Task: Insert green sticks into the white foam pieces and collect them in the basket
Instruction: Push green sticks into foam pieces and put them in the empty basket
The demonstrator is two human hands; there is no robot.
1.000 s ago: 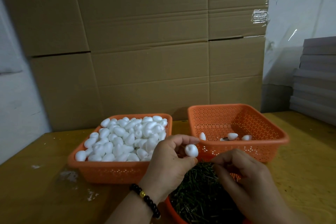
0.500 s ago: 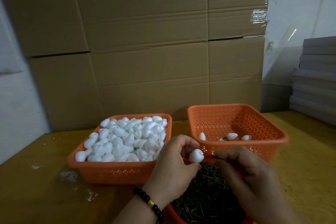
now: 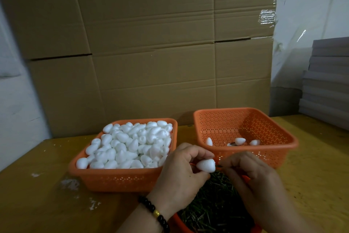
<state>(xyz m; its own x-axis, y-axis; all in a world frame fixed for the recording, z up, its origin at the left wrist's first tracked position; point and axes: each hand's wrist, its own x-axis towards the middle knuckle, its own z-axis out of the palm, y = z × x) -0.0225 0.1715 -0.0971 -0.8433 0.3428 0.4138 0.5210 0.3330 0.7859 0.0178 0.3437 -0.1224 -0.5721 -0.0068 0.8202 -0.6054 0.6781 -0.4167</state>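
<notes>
Two hands, left hand [image 3: 181,174] pinching one foam piece [image 3: 205,165], right hand [image 3: 251,178] pinching one green stick [image 3: 219,166], three orange baskets

The left hand [image 3: 181,174], beaded bracelet [image 3: 154,214] at its wrist, pinches a foam piece [image 3: 206,165]. At its 3 o'clock, the right hand [image 3: 253,179] pinches, seemingly, a thin stick [image 3: 219,166].

No readable text anywhere — no labels, brands or numbers.
</notes>
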